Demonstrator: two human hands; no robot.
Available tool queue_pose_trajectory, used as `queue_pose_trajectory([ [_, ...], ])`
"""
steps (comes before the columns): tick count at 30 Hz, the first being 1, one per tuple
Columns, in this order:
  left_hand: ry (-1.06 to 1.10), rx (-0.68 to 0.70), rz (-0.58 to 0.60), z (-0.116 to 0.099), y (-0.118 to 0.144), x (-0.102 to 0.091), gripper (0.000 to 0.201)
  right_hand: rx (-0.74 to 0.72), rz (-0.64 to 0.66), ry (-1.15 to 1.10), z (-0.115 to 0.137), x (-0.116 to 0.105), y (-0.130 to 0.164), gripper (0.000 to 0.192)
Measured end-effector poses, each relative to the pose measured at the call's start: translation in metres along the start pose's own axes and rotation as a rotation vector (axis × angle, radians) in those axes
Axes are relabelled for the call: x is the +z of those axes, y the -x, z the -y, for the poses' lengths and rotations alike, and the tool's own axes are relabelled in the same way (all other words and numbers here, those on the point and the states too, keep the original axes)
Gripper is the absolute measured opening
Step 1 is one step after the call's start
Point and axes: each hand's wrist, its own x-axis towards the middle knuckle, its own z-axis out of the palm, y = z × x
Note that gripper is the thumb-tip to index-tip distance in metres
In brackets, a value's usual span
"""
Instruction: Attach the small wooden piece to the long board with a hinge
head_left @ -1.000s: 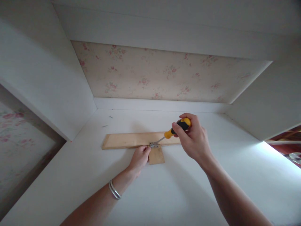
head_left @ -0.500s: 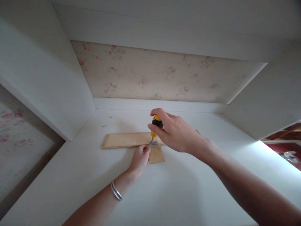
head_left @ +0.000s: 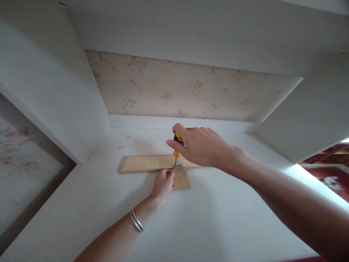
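Note:
My right hand [head_left: 200, 145] is wrapped round the yellow and black handle of a screwdriver [head_left: 177, 154]. The screwdriver stands nearly upright, its tip down at a small metal hinge [head_left: 178, 167]. That hinge lies across the joint between a long wooden board [head_left: 147, 163] and a short wooden piece [head_left: 181, 181]. Close by on the left, my left hand [head_left: 163, 183] has its fingers pinched at the hinge's edge and the wood. What exactly those fingertips hold is hidden. The screw under the tip is too small to make out.
Two loose screws lie on the white surface [head_left: 152, 225] behind the board's left end, one a screw [head_left: 128, 136] farther back, the other a screw [head_left: 121, 147] nearer. White panels stand at both sides, with floral wallpaper [head_left: 174, 87] behind.
My right hand has turned and shifted slightly left, bringing the screwdriver more upright over the hinge. My left hand stays at the same spot by the hinge.

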Motion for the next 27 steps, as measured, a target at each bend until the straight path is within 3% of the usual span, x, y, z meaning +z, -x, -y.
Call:
queue_pose_trajectory([
  [4, 0.016, -0.009, -0.003, -0.002, 0.001, 0.0, 0.029, -0.071, 0.148, -0.018, -0.006, -0.015, -0.008, 0.043],
  [9, -0.001, -0.003, 0.007, -0.006, 0.003, -0.001, 0.028, -0.026, 0.183, 0.015, -0.01, -0.022, -0.019, 0.056],
  [13, -0.02, -0.009, 0.0, -0.01, 0.006, -0.003, 0.026, -0.068, 0.301, -0.082, -0.01, -0.023, -0.028, 0.046],
  [19, -0.018, -0.017, 0.001, -0.009, 0.005, -0.003, 0.026, -0.008, 0.231, 0.017, -0.008, -0.027, -0.037, 0.05],
  [23, -0.027, -0.001, 0.009, -0.009, 0.002, -0.004, 0.025, -0.029, 0.355, -0.139, -0.01, -0.032, -0.044, 0.04],
  [27, -0.048, 0.018, -0.016, -0.011, 0.003, -0.005, 0.022, 0.041, 0.399, -0.01, -0.01, -0.036, -0.05, 0.044],
])
